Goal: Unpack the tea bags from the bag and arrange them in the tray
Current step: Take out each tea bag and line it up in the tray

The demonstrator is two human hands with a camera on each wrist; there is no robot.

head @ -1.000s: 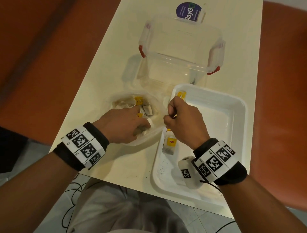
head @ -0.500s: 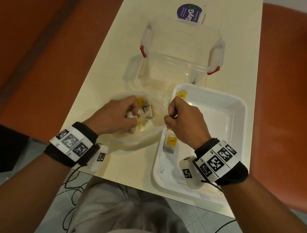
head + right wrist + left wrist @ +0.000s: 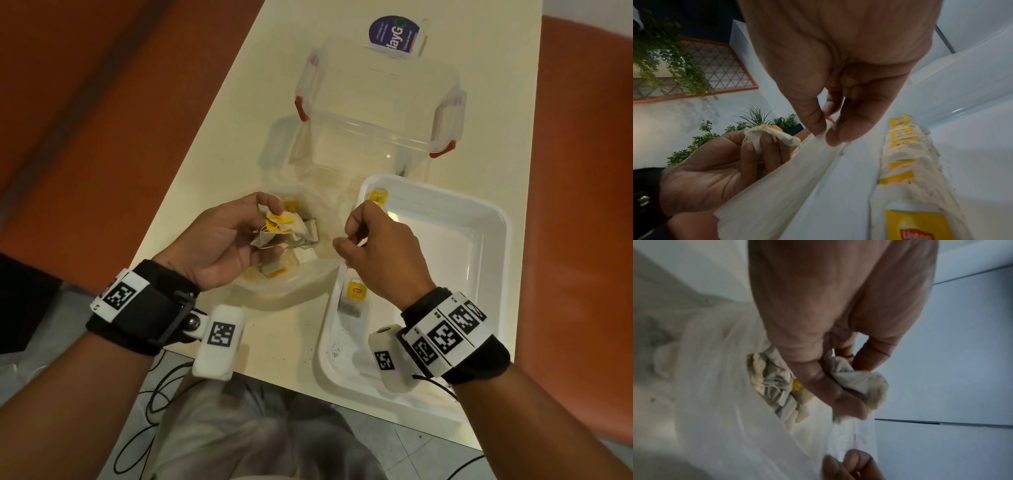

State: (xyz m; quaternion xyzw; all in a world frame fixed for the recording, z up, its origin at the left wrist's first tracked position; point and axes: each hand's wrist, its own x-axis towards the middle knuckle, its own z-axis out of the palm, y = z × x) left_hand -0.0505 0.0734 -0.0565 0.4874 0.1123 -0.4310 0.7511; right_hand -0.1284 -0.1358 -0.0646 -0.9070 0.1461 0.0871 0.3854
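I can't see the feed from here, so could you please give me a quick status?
Left hand grips a clump of tea bags above the bag. Right hand pinches the bag's rim. A row of tea bags lies in the tray. Nothing in the way.

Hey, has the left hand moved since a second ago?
Yes. The left hand has come up out of the plastic bag with a clump of tea bags and turned palm-up, while the white tray stays put.

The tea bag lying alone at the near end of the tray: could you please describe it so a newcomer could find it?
Find the white tray on the table's right. At its near left edge, by the right hand's wrist, lies the tea bag. Unlike the others, its yellow Lipton tag faces up, unobstructed.
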